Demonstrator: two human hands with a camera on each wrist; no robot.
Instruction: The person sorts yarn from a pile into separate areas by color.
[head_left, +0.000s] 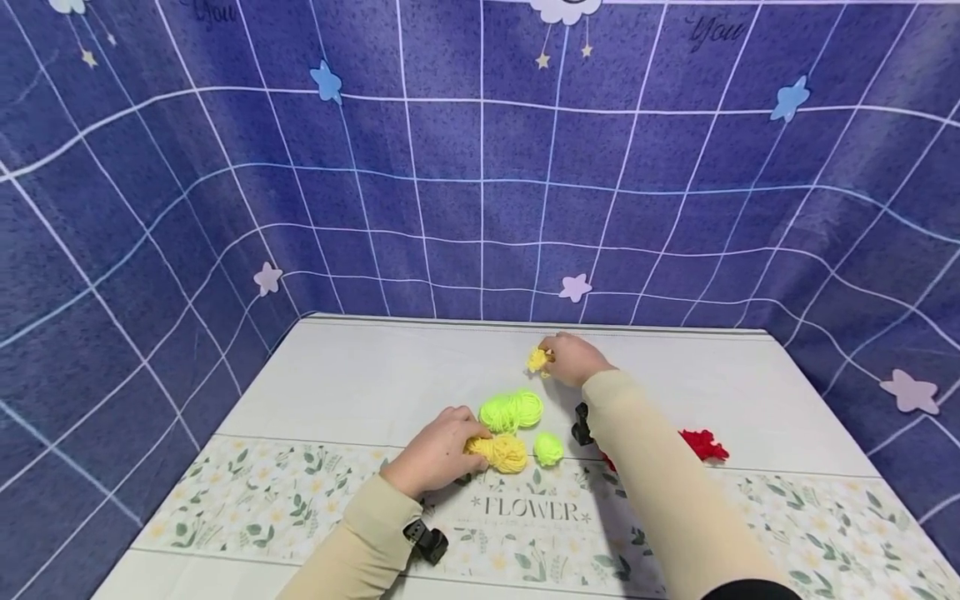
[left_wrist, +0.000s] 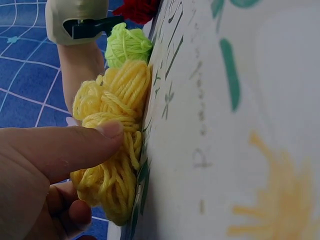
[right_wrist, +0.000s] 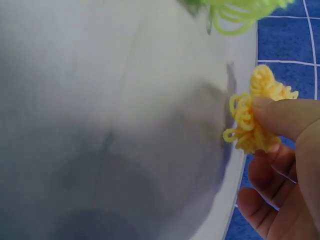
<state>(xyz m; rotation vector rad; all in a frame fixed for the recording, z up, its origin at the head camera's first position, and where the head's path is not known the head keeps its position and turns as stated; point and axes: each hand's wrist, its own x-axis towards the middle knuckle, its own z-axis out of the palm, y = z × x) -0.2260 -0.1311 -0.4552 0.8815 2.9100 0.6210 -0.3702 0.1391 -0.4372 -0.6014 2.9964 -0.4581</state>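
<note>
Reading "FLOWER" (head_left: 532, 509) on the tabletop (head_left: 375, 375), right of the left hand (head_left: 442, 450); "You" (head_left: 717, 29) on blue cloth (head_left: 450, 212) beyond both hands. Left hand, fingers curled, grips the larger yellow bundle (head_left: 506, 454); right hand (head_left: 573, 360), farther forward, pinches the small yellow bundle (head_left: 537, 360), green skein (head_left: 512, 411) lying between them.

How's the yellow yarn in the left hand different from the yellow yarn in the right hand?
The left bundle is larger and longer; the right bundle is a small tuft. The left bundle has strands wrapped across its middle; the right bundle shows short loops sticking out. Both are yellow yarn.
</note>
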